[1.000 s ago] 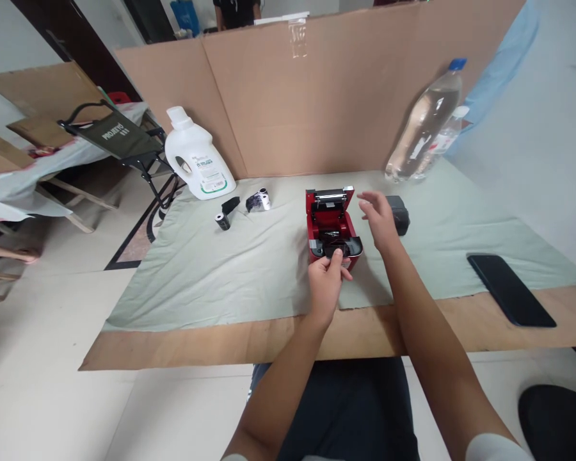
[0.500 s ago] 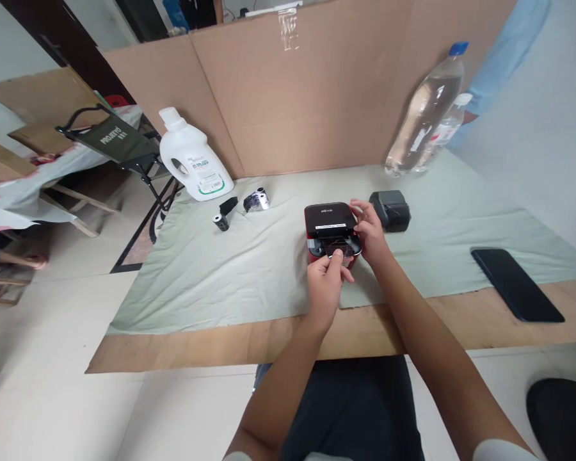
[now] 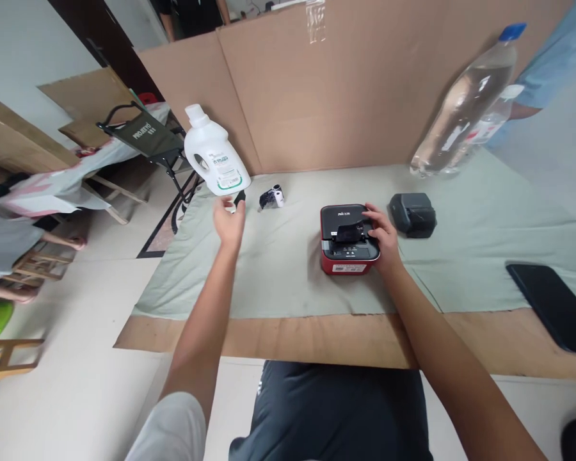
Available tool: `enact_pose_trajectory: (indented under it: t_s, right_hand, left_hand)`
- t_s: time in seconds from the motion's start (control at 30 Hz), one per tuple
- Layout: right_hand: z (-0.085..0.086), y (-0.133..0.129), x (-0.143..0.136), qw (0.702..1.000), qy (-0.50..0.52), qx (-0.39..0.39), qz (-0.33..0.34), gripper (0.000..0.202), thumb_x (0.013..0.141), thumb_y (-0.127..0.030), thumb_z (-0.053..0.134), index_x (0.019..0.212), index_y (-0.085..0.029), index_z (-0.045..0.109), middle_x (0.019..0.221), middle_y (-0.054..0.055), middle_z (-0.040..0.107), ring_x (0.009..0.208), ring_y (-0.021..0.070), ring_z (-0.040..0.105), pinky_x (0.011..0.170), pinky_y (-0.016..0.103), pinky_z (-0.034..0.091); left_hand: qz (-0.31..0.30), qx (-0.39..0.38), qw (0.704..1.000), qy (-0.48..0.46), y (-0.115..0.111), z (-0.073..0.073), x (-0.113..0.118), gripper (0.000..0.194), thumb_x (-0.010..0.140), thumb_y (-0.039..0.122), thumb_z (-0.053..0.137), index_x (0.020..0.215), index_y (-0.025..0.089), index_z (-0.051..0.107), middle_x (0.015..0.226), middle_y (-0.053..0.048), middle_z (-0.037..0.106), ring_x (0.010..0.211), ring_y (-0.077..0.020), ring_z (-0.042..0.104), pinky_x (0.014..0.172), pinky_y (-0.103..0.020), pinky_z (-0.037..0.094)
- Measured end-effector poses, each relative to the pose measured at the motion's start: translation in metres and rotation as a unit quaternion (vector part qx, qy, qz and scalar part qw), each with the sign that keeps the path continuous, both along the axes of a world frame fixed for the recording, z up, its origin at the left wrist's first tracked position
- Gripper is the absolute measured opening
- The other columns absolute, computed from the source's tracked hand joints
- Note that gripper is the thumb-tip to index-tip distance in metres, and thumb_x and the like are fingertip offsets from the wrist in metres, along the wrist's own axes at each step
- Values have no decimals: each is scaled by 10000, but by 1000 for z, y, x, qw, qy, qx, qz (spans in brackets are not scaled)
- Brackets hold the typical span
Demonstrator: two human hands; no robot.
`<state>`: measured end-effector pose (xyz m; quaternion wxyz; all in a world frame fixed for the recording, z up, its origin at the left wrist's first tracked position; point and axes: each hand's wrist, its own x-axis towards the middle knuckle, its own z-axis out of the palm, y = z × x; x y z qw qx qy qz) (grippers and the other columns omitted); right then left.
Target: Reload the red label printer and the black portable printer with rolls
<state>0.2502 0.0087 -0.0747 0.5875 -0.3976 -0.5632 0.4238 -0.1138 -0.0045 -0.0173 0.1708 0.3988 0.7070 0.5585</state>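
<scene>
Nearest, black phone (image 3: 552, 306) lies flat, right of R hand and nearer the body. Next, the red/black box (image 3: 326, 258), prob. a small printer, sits upright on the cloth (image 3: 288, 288), lid down, just L of R hand (image 3: 384, 238) and to the right of L hand, a bit nearer. R hand is closed lightly on its R side, fingertips over the lid edge. Shell looks stiff, prob. mod. wt for its size; smooth top could be slippery, so best hold = both lower side walls, w/ fingers off the lid seam. Black strip (image 3: 348, 234) on top looks thin, floppy, easily creased; take by its edge. L hand (image 3: 229, 225), well off to the left, is part-curled, thumb up; can't tell if it grips anything. Small black piece (image 3: 240, 196) is right by its thumb tip. Dark grey case (image 3: 413, 214) is just right of R hand, slightly farther. Wrapped roll (image 3: 272, 196) is beyond L hand, to its right; white jug (image 3: 217, 160) directly past it. Farthest, clear bottle (image 3: 465, 112) leans on cardboard, beyond R hand and right.
</scene>
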Motion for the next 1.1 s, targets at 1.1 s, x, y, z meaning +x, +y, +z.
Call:
enact_pose_trajectory:
  t_s: [1.1]
  right_hand:
    - [-20,13,6,995,87,11,40,488,637,-214,607,1089,-286,778,1475,15,621,1477,328,453,1271,510,322]
  left_hand:
    - [-83,-28,959,-270,34,-77,58,348,709,256,727,928,247,457,776,37,555,655,-144,589,617,-254,488]
